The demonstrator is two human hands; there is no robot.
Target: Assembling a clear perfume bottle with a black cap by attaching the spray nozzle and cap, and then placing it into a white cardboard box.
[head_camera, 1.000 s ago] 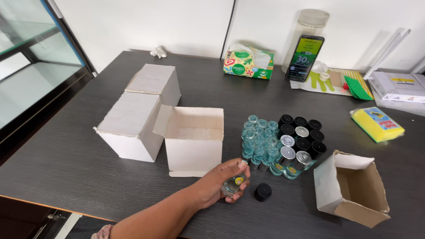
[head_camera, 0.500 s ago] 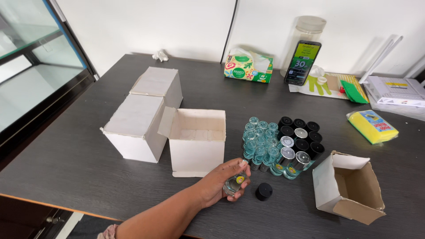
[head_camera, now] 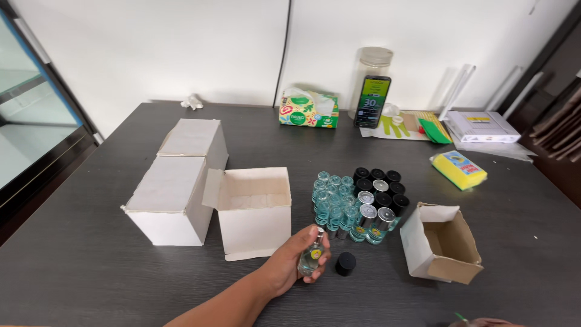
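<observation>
Boxes: four white ones; your left hand (head_camera: 295, 261) pinches one small bottle (head_camera: 312, 254) over the dark worktop (head_camera: 91, 278), white walls behind.

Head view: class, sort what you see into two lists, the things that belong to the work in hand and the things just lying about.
In the work: left hand, small bottle it holds, loose black cap, bottle cluster, open white box, small brown box.

Lying about: tissue box, phone, jar, yellow sponge, closed white boxes.
</observation>
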